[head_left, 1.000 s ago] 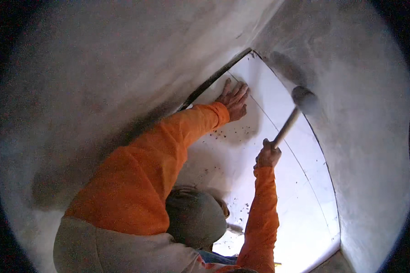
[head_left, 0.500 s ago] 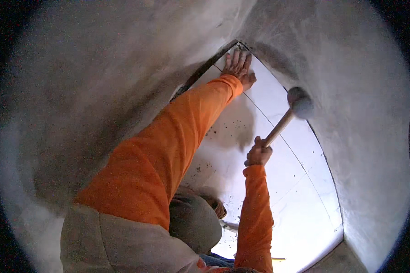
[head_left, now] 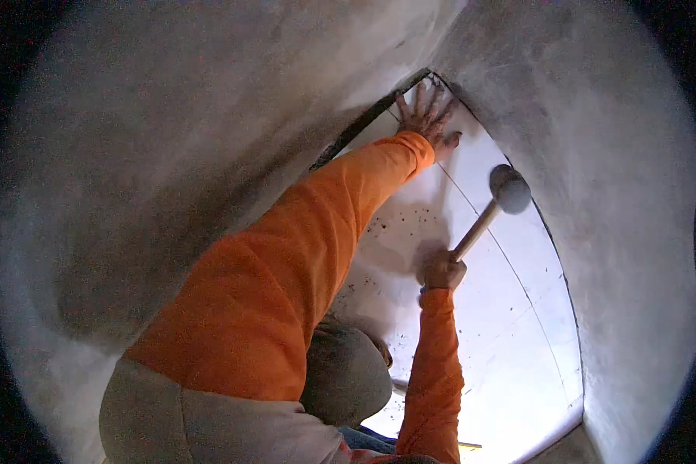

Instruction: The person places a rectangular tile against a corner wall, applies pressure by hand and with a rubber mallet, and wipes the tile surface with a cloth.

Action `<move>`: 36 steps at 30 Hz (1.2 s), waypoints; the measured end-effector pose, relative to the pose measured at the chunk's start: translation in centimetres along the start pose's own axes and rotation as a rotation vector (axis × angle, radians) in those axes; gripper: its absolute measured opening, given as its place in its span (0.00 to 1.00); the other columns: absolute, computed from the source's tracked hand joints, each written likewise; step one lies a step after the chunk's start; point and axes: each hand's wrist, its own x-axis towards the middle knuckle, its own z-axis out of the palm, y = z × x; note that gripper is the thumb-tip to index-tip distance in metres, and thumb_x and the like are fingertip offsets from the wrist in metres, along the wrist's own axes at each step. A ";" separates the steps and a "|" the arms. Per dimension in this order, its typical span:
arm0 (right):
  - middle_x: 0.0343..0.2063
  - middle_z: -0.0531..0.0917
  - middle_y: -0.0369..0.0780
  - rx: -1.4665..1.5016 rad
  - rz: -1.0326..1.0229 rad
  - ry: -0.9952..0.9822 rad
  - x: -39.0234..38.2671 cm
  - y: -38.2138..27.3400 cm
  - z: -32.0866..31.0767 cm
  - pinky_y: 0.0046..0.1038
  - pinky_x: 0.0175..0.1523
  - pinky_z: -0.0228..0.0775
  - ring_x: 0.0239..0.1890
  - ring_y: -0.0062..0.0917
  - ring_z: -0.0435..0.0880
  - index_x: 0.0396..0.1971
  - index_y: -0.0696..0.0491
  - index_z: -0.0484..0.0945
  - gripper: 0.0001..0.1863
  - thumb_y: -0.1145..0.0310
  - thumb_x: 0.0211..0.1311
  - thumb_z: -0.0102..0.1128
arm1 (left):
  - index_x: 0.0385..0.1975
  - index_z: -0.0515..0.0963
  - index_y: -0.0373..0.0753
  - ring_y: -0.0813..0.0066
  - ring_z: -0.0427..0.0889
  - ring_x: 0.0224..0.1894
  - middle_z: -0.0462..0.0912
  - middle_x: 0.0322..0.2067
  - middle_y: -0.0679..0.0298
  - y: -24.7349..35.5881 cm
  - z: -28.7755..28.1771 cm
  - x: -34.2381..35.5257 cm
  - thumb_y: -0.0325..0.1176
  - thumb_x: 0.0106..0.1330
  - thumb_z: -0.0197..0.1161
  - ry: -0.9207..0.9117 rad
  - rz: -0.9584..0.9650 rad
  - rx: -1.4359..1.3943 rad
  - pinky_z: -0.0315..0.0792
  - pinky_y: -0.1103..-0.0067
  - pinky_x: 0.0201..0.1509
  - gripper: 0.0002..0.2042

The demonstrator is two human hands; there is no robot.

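Tiles [head_left: 510, 325] — left hand [head_left: 427, 122] splayed (right hand [head_left: 444, 271] grips mallet [head_left: 508, 192]).

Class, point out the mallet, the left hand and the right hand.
Mallet [head_left: 510, 191], head camera: its grey head.
Left hand [head_left: 427, 122], head camera: the back.
Right hand [head_left: 444, 271], head camera: the closed fist.

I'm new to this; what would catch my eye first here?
Probably the bright orange sleeves, stretched across the lower middle over pale tiles. The left hand spreads its fingers near the far corner, while the right hand, nearer the person, grips a grey-headed mallet by its pale handle.
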 end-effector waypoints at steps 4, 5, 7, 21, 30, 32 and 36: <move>0.10 0.66 0.30 0.129 0.157 -0.157 0.3 -4.6 -1.1 0.27 0.19 0.52 0.15 0.18 0.58 0.12 0.57 0.67 0.17 0.67 0.55 0.60 | 0.66 0.52 0.52 0.47 0.32 0.69 0.40 0.68 0.57 -1.8 1.2 0.6 0.61 0.61 0.41 0.057 0.021 0.061 0.29 0.41 0.62 0.34; 0.10 0.66 0.32 0.099 0.061 -0.096 0.5 -5.2 -1.3 0.27 0.19 0.52 0.15 0.18 0.59 0.12 0.57 0.68 0.17 0.66 0.56 0.59 | 0.66 0.52 0.52 0.48 0.33 0.69 0.40 0.68 0.57 -1.2 1.9 0.5 0.61 0.61 0.41 0.082 0.021 0.084 0.30 0.43 0.63 0.34; 0.10 0.67 0.35 0.070 0.076 0.052 1.6 -3.4 -0.2 0.28 0.20 0.55 0.16 0.18 0.62 0.13 0.59 0.70 0.18 0.64 0.57 0.58 | 0.65 0.52 0.52 0.52 0.35 0.69 0.42 0.68 0.63 -0.9 2.2 0.7 0.59 0.61 0.41 0.104 0.016 -0.005 0.31 0.41 0.62 0.33; 0.19 0.76 0.55 -0.141 0.092 -0.007 -0.6 -6.5 -1.7 0.34 0.29 0.68 0.24 0.50 0.75 0.24 0.61 0.73 0.14 0.63 0.58 0.52 | 0.67 0.41 0.63 0.57 0.33 0.70 0.35 0.69 0.66 -2.8 4.2 1.0 0.63 0.63 0.36 -0.029 -0.003 0.231 0.31 0.56 0.69 0.33; 0.18 0.74 0.57 -0.179 0.098 -0.043 0.0 -2.0 -3.6 0.43 0.32 0.66 0.26 0.54 0.74 0.18 0.64 0.71 0.17 0.63 0.53 0.51 | 0.66 0.47 0.64 0.61 0.35 0.70 0.39 0.69 0.70 -0.5 2.6 1.0 0.65 0.61 0.36 0.044 -0.026 0.245 0.34 0.44 0.64 0.32; 0.18 0.74 0.56 -0.307 0.023 -0.007 -0.2 -2.4 -4.6 0.43 0.32 0.66 0.25 0.51 0.76 0.18 0.64 0.71 0.17 0.64 0.53 0.51 | 0.66 0.48 0.63 0.62 0.36 0.70 0.40 0.69 0.70 0.4 1.8 0.3 0.61 0.62 0.38 0.000 -0.032 0.309 0.34 0.46 0.65 0.31; 0.17 0.75 0.56 -0.045 0.176 0.110 -0.6 -4.5 -4.4 0.41 0.32 0.67 0.23 0.48 0.76 0.19 0.64 0.72 0.18 0.62 0.53 0.52 | 0.66 0.49 0.59 0.62 0.40 0.70 0.45 0.68 0.68 -1.8 2.5 1.7 0.47 0.65 0.41 0.013 0.319 0.205 0.36 0.52 0.68 0.27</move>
